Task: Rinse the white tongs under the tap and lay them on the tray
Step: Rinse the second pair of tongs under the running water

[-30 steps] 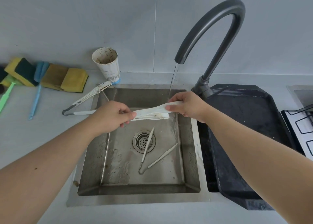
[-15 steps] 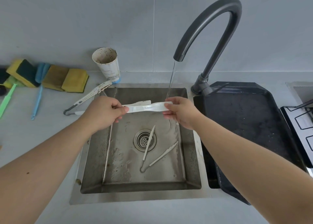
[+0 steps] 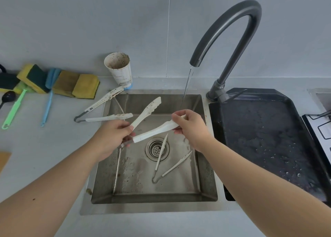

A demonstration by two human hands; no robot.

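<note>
I hold a pair of white tongs (image 3: 152,132) over the steel sink (image 3: 207,165), its two arms spread in a V. My left hand (image 3: 112,138) grips the hinge end. My right hand (image 3: 191,127) pinches the tip of the nearer arm, right where the water stream from the dark tap (image 3: 227,30) comes down. The farther arm points up and away, stained at its tip. The black tray (image 3: 268,134) lies to the right of the sink, wet and bare.
A second pair of dirty tongs (image 3: 100,109) lies across the sink's left rim. A thin pair (image 3: 168,162) rests by the drain. A stained paper cup (image 3: 120,70), sponges (image 3: 75,84) and two brushes sit at the back left. A stove edge (image 3: 320,129) is at far right.
The tongs were pressed together and level under the stream; now their arms have sprung apart, with the far arm swung up and my right hand keeping only the near arm.
</note>
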